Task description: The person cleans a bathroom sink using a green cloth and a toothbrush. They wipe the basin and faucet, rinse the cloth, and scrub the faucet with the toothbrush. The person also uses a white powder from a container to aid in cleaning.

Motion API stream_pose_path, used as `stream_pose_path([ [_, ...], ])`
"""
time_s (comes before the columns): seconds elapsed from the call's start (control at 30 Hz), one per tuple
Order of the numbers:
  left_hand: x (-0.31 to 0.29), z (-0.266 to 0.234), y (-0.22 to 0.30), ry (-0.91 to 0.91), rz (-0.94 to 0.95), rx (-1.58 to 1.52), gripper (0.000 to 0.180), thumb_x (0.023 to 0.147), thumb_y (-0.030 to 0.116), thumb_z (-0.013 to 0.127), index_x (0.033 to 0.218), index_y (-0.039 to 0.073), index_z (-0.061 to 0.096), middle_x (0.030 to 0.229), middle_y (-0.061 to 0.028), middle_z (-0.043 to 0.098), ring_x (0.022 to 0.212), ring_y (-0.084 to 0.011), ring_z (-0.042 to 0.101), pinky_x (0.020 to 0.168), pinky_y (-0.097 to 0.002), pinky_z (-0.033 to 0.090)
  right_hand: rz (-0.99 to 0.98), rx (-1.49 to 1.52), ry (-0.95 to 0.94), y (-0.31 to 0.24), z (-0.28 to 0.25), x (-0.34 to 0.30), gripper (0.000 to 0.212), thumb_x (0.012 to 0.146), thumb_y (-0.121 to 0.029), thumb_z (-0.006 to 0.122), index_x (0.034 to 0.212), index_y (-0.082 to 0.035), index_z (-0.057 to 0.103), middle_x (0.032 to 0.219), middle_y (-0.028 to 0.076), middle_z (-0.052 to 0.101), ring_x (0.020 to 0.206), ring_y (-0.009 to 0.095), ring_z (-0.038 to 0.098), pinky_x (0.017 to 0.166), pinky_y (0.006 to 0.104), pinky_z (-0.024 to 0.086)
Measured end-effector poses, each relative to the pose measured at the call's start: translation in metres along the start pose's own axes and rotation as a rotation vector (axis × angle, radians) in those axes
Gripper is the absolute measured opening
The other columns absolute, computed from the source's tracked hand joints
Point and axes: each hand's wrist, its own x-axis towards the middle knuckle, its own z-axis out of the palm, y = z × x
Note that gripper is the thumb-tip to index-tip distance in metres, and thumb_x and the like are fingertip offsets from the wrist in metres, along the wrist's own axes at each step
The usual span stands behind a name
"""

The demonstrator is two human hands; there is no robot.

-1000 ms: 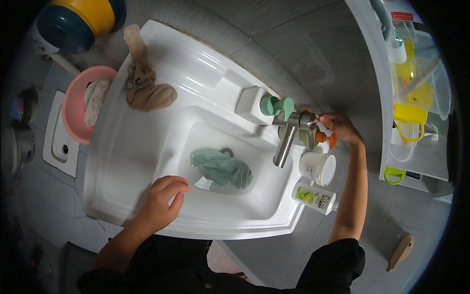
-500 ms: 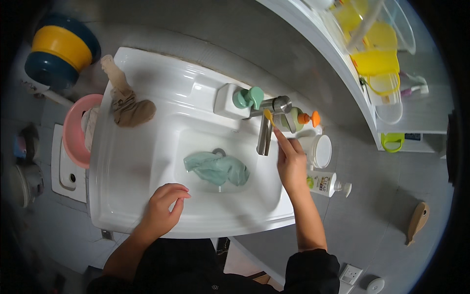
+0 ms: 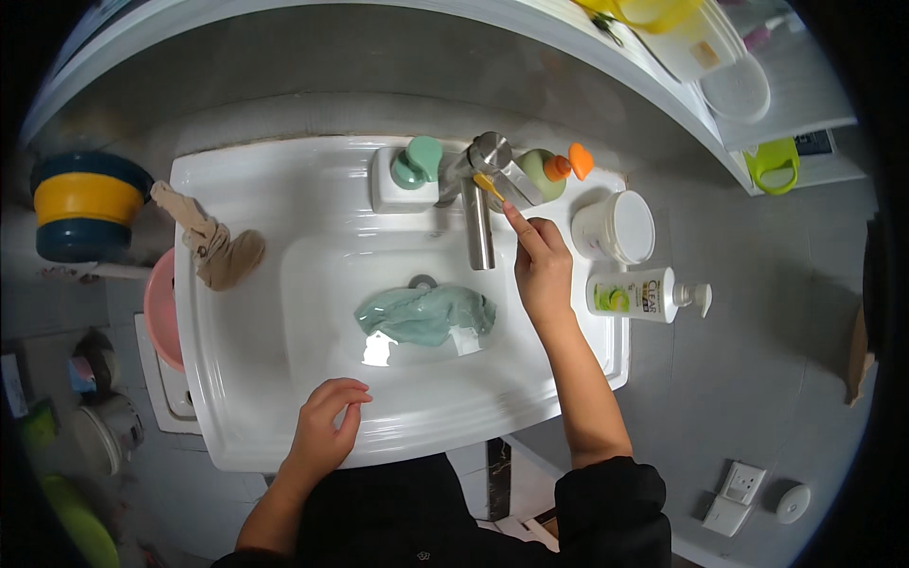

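My right hand (image 3: 543, 270) is closed beside the metal faucet (image 3: 480, 237), index finger stretched along a slim yellow thing (image 3: 488, 185) whose far end lies against the faucet. Its kind does not show, and the palm side is hidden. My left hand (image 3: 327, 426) hovers over the basin's front edge, fingers loosely bent, thumb apart, holding nothing. Between the hands, a pale green cloth (image 3: 426, 316) lies in water in the white sink (image 3: 312, 284), near the drain (image 3: 422, 281). A brown sock (image 3: 227, 254) is draped on the sink's left rim.
Behind the basin stand a white dispenser with a green pump (image 3: 407, 180) and a green bottle with an orange pump (image 3: 543, 174). A white tub (image 3: 615, 227) and a white pump bottle (image 3: 632, 294) lie on the right. A pink basin (image 3: 163, 308) is at the left; a white shelf (image 3: 379, 13) spans above.
The whole view has turned and shifted, so the sink now looks more level. Both hands keep nearly the same pose, the right still by the faucet with the yellow thing.
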Motion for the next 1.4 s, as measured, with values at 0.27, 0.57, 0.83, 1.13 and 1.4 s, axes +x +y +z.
stream_pose_path([
  [0.27, 0.002, 0.005, 0.002, -0.044, -0.034, 0.068, 0.014, 0.075, -0.007, 0.051, 0.082, 0.001, 0.061, 0.092, -0.0114, 0.061, 0.084, -0.0243, 0.059, 0.075, -0.0305, 0.047, -0.043, 0.159, 0.033, 0.022, 0.006, 0.004, 0.057, 0.066, 0.013, 0.055, 0.112, -0.019, 0.062, 0.077, 0.008, 0.054, 0.059, 0.023, 0.052, 0.054, 0.0341, 0.045],
  [0.57, 0.009, 0.019, 0.005, -0.102, -0.039, 0.082, 0.014, 0.075, -0.006, 0.052, 0.084, 0.001, 0.061, 0.092, -0.0108, 0.062, 0.086, -0.0238, 0.059, 0.078, -0.0302, 0.045, 0.121, 0.536, 0.084, 0.024, 0.019, -0.012, 0.042, 0.078, 0.009, 0.053, 0.113, -0.013, 0.061, 0.072, 0.011, 0.056, 0.060, 0.020, 0.054, 0.059, 0.0266, 0.045],
  [0.83, 0.017, 0.024, 0.005, -0.111, 0.008, 0.080, 0.014, 0.077, -0.004, 0.053, 0.086, 0.002, 0.061, 0.095, -0.0114, 0.061, 0.085, -0.0251, 0.059, 0.075, -0.0304, 0.047, 0.633, 0.256, -0.296, 0.074, 0.059, -0.125, 0.035, 0.081, 0.001, 0.050, 0.113, -0.007, 0.059, 0.075, 0.018, 0.061, 0.064, 0.028, 0.059, 0.064, 0.0329, 0.048],
  [1.13, 0.015, 0.019, -0.001, -0.123, -0.006, 0.077, 0.014, 0.078, -0.004, 0.052, 0.086, 0.002, 0.061, 0.095, -0.0113, 0.061, 0.086, -0.0258, 0.059, 0.075, -0.0313, 0.047, 0.699, 0.525, -0.157, -0.019, 0.010, -0.111, 0.033, 0.087, -0.002, 0.046, 0.119, -0.004, 0.053, 0.075, 0.014, 0.059, 0.057, 0.025, 0.053, 0.055, 0.0324, 0.044],
  [1.4, 0.020, 0.018, 0.003, -0.172, 0.005, 0.068, 0.015, 0.077, -0.005, 0.051, 0.086, 0.002, 0.062, 0.095, -0.0108, 0.061, 0.086, -0.0227, 0.058, 0.078, -0.0299, 0.045, 1.162, 1.686, 0.124, -0.080, -0.020, -0.015, 0.041, 0.093, -0.006, 0.042, 0.133, -0.004, 0.032, 0.074, 0.005, 0.050, 0.049, 0.009, 0.037, 0.044, 0.0234, 0.031],
])
